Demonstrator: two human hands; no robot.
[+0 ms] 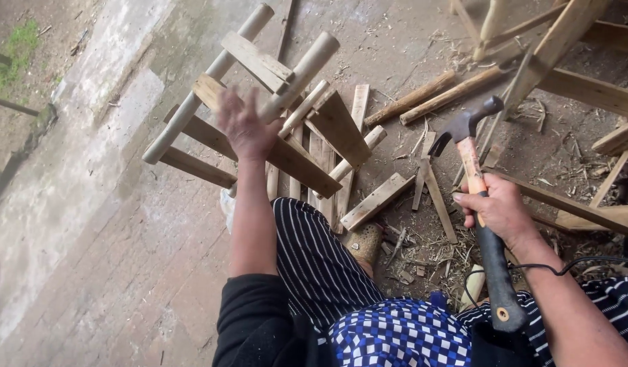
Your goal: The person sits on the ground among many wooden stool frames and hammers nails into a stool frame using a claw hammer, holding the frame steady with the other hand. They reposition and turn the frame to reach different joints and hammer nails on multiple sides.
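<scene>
stool frame (259, 115) of rough wood tipped on the floor, left hand (245, 126) spread against it, barely gripping; could slip sideways. right hand (499, 211) clenched round hammer (478, 197); swing may glance off.

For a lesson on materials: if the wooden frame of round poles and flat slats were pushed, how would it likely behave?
The wooden frame probably stays stiff, since slats cross the poles. It looks light for its size: the left hand alone steadies it. Resting tilted against that hand, it seems apt to tip if pushed.
</scene>
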